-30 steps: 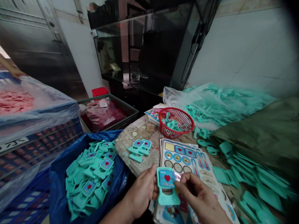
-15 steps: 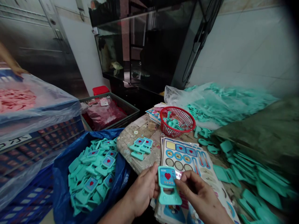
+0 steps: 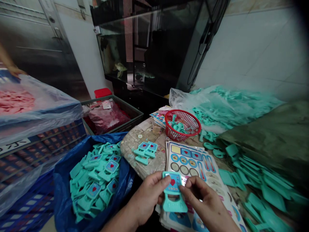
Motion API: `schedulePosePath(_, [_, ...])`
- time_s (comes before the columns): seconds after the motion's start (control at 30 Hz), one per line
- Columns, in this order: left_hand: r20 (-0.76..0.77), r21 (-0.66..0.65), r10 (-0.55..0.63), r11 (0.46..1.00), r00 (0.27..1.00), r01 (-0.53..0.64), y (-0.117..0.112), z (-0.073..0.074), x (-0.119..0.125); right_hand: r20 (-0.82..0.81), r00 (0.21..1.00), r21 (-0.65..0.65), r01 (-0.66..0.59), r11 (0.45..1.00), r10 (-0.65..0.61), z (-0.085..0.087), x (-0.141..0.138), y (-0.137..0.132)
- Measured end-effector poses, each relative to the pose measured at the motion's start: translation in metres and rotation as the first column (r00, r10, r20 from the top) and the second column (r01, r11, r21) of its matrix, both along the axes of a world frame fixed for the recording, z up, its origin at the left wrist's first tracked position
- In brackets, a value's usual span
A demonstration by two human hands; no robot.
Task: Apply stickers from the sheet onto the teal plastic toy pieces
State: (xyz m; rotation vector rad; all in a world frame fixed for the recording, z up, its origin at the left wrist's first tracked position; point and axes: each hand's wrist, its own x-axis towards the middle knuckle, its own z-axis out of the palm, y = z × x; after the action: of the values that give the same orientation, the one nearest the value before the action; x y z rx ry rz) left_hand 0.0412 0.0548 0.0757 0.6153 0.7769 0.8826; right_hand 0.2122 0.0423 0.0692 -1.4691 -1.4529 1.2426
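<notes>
- Left hand pinches teal toy piece, thumb on its heart sticker.
- Right hand pinches its right edge.
- Piece sits between both grips, long axis upright; sticker sheet just beyond.

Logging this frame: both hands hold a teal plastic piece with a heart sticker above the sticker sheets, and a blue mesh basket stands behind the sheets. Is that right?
Not quite: the mesh basket is red, not blue, as the head view shows. The rest holds: the left hand and right hand hold the teal plastic piece above the sticker sheets.
</notes>
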Motion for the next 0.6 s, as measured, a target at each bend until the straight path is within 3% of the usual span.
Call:
schedulePosePath(0.13, [-0.048, 0.062, 0.007, 0.998, 0.999, -0.004, -0.002, 0.002, 0.002, 0.201, 0.979, 0.090, 0.000, 0.996, -0.019, 0.000, 0.000, -0.003])
schedulePosePath(0.23, [-0.120, 0.092, 0.026, 0.996, 0.992, -0.015, -0.005, 0.001, 0.001, 0.454, 0.890, 0.177, -0.045, 0.983, -0.041, -0.002, 0.002, -0.005])
schedulePosePath(0.33, [-0.213, 0.105, 0.024, 0.995, 0.977, -0.001, -0.006, -0.003, -0.001, 0.581, 0.813, 0.218, -0.107, 0.970, -0.041, -0.004, 0.007, -0.007])
schedulePosePath(0.43, [-0.273, 0.105, -0.001, 0.994, 0.962, 0.031, -0.007, -0.007, -0.005, 0.547, 0.833, 0.221, -0.048, 0.974, -0.083, -0.007, 0.011, -0.008])
schedulePosePath(0.53, [-0.290, 0.132, -0.055, 0.986, 0.955, 0.097, -0.008, -0.004, -0.007, 0.435, 0.898, 0.116, 0.018, 0.993, -0.067, -0.011, 0.008, -0.012])
schedulePosePath(0.6, [-0.323, 0.175, -0.105, 0.970, 0.941, 0.169, -0.010, 0.001, -0.008, 0.408, 0.913, 0.049, -0.003, 0.999, -0.017, -0.015, 0.002, -0.013])
